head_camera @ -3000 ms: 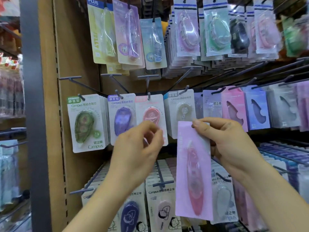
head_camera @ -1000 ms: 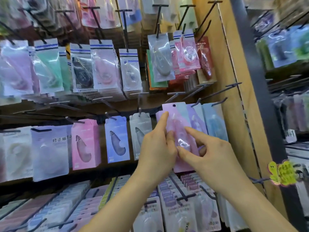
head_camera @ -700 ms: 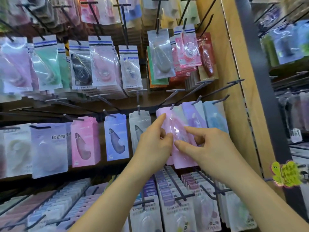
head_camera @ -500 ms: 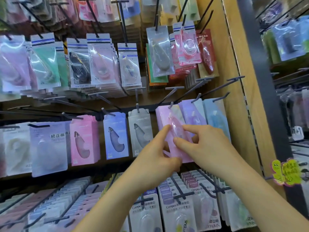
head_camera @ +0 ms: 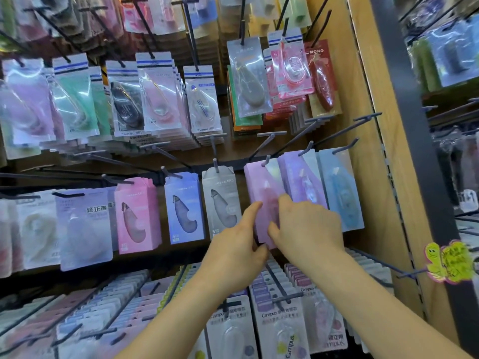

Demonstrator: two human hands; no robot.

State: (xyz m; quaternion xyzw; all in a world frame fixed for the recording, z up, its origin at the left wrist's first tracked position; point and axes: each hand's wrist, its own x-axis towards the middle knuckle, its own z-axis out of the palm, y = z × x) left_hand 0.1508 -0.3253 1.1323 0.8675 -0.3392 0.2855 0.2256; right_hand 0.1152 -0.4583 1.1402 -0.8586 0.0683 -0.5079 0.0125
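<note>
A pink packet with a correction tape hangs on a grey hook in the middle row of a shop display. My left hand holds the packet's lower left edge between thumb and fingers. My right hand covers its lower right part, fingers curled round it. Purple and blue packets hang right beside it.
Grey, blue and pink packets hang to the left. More packets fill the rows above and below. A wooden side panel closes the rack on the right, with a yellow tag on a hook.
I turned from the rack's left end to its right end, carrying the pink packet. It went onto the hook, and both hands slid down to its lower part.
</note>
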